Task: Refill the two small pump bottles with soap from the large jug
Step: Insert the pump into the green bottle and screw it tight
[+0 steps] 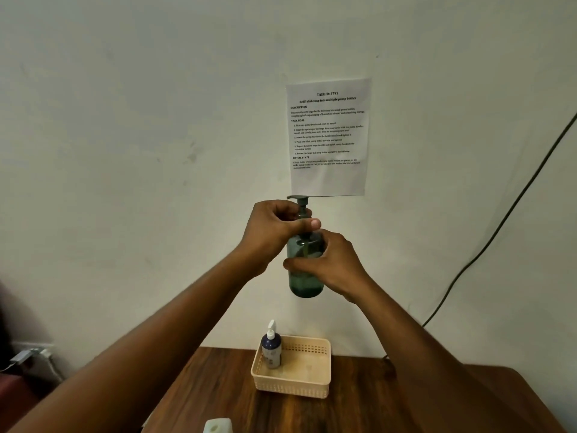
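Aloft, left hand [274, 226] on pump collar, right hand [331, 264] round green bottle [307, 282]

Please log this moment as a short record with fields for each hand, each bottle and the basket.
left hand: grips the pump collar of the green bottle
right hand: holds the body of the green bottle, raised above the table
white-pump bottle: upright in the basket's left side
basket: on the wooden table

The bottom edge cuts off the white jug [218, 425], showing only its top.
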The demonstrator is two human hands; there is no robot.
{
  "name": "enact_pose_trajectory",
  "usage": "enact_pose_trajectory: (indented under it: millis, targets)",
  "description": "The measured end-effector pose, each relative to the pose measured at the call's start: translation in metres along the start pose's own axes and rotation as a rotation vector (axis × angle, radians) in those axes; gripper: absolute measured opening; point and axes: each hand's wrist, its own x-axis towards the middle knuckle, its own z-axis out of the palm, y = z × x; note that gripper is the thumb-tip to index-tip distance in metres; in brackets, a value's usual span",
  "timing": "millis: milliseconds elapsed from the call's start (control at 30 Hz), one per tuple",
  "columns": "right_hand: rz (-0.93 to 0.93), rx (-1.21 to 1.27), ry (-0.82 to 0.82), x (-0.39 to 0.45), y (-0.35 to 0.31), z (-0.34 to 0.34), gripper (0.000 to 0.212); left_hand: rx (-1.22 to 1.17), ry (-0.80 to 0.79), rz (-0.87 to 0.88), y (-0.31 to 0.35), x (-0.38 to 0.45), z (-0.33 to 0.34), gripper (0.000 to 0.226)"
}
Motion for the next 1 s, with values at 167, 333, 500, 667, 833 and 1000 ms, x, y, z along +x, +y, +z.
enact_pose_trajectory:
  millis: [167,333,500,667,833,1000]
  targets:
    - [-0.021,0.031,-0.023,-0.003,0.001,-0.007,0.069,-0.025,-0.324,-0.035,0.003,0.005,-0.015,0.021]
    - [-0.029,0.016,-0.012,-0.003,0.001,-0.005,0.069,-0.018,-0.475,-0.141,0.006,0.008,-0.022,0.031]
    - [-0.041,-0.052,0.013,0.001,-0.005,-0.006,0.07,-0.019,-0.036,-0.03,0.004,0.004,-0.008,0.027]
    - [-0.024,0.003,-0.043,-0.003,-0.002,-0.01,0.068,-0.029,-0.265,-0.035,0.006,0.005,-0.018,0.022]
    - [-0.017,0.041,-0.033,-0.003,-0.004,-0.009,0.068,-0.003,-0.409,-0.078,0.015,0.005,-0.023,0.029]
    - [-0.032,-0.001,-0.011,-0.003,-0.012,-0.01,0.063,-0.003,-0.045,0.022,0.015,0.0,-0.007,0.026]
